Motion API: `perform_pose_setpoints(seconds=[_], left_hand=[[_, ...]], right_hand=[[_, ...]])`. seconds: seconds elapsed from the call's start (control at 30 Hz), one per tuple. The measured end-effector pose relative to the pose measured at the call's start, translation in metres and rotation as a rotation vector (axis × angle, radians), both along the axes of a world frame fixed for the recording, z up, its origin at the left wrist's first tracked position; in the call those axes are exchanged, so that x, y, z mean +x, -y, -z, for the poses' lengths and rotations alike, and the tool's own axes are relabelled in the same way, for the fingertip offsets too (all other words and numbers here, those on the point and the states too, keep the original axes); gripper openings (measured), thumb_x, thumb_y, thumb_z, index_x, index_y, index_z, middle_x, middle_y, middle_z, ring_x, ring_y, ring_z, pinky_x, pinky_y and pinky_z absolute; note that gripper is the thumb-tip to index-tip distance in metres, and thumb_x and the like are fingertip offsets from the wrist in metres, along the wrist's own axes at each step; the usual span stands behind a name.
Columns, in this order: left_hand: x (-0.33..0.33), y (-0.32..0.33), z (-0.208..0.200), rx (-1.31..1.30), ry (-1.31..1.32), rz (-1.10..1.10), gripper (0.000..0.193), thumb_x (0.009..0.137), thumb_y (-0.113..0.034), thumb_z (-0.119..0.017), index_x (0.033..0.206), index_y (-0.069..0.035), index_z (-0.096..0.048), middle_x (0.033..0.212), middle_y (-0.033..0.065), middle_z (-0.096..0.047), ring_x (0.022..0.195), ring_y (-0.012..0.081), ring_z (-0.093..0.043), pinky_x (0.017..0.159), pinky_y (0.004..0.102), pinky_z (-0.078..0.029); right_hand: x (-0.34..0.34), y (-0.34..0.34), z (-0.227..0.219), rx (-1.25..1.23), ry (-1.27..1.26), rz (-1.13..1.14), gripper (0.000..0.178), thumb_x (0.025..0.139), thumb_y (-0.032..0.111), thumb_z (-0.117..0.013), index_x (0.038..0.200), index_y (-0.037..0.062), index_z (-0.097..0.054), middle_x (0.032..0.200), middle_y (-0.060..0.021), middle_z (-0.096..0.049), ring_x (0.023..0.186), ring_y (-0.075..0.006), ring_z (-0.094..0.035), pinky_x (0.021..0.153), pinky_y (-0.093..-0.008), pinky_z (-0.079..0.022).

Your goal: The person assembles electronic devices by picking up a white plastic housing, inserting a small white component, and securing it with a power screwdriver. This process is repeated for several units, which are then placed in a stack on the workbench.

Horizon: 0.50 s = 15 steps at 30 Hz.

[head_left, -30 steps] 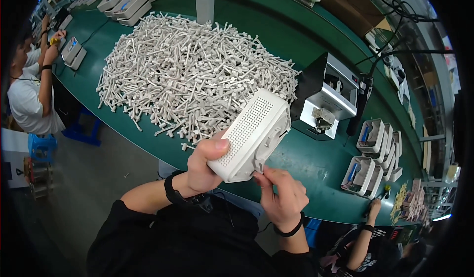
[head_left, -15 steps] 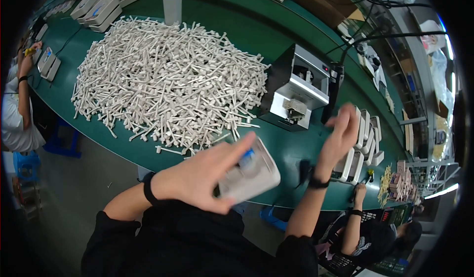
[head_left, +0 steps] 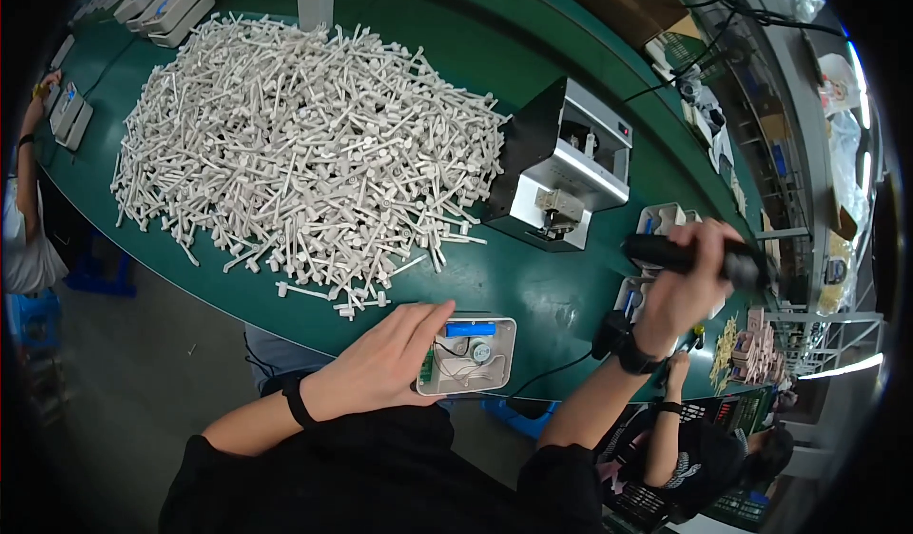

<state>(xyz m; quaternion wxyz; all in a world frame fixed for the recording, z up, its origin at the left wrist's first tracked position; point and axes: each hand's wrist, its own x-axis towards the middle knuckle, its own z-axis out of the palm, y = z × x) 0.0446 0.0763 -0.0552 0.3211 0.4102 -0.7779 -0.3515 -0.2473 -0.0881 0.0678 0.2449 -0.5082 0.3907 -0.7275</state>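
Observation:
My left hand (head_left: 385, 358) is closed round the left end of a small white plastic housing (head_left: 512, 355), which sits open side up at the table's near edge. Inside it are a blue cylindrical battery (head_left: 471, 329), a round silvery disc (head_left: 480, 351), thin wires and a green circuit board (head_left: 426, 367) partly under my fingers. My right hand (head_left: 689, 287) grips a long black tool (head_left: 656, 252), smeared by motion, that looks like an electric screwdriver. It is above more white housings (head_left: 661, 215) on the right.
A big heap of white stick-like plastic parts (head_left: 314, 154) covers the table's left and middle. Behind the housing stands a black and silver machine (head_left: 561, 177). A co-worker (head_left: 689, 448) sits at right; another person's arm (head_left: 29, 163) shows far left. A black cable (head_left: 552, 374) crosses the near edge.
My left hand has turned the housing so its open inside faces up. My right hand, empty before, has taken the black tool that hung beside the machine and moved right with it.

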Motion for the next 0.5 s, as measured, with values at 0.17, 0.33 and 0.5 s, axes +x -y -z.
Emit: perform_pose_setpoints(seconds=[0.17, 0.33, 0.5], left_hand=[[-0.001, 0.003, 0.016, 0.034, -0.193, -0.027, 0.124, 0.065, -0.027, -0.097, 0.159, 0.006, -0.023, 0.141, 0.023, -0.053, 0.123, 0.0414, -0.055, 0.106, 0.0456, -0.048], [0.0, 0.001, 0.021, 0.004, -0.154, -0.026, 0.126, 0.067, -0.029, -0.097, 0.16, 0.006, -0.018, 0.14, 0.0219, -0.055, 0.125, 0.0425, -0.056, 0.109, 0.0468, -0.047], [0.002, 0.001, 0.02, -0.02, -0.162, -0.031, 0.124, 0.068, -0.029, -0.097, 0.159, 0.006, -0.021, 0.14, 0.0227, -0.054, 0.127, 0.0437, -0.056, 0.112, 0.0478, -0.046]], right_hand=[[0.054, -0.017, -0.019, -0.231, 0.006, -0.341, 0.008, 0.1, 0.01, -0.063, 0.1, 0.0055, -0.058, 0.075, -0.0051, -0.053, 0.059, -0.0153, -0.049, 0.059, -0.0328, -0.044], [0.078, -0.001, -0.001, -0.106, -0.058, -0.256, 0.005, 0.102, 0.012, -0.059, 0.101, 0.0067, -0.057, 0.07, -0.0038, -0.047, 0.052, -0.0138, -0.043, 0.052, -0.0315, -0.039], [0.073, -0.008, 0.0, -0.063, -0.015, -0.247, 0.012, 0.1, 0.011, -0.062, 0.103, 0.0038, -0.054, 0.065, -0.0056, -0.049, 0.047, -0.0149, -0.045, 0.047, -0.0334, -0.041]])
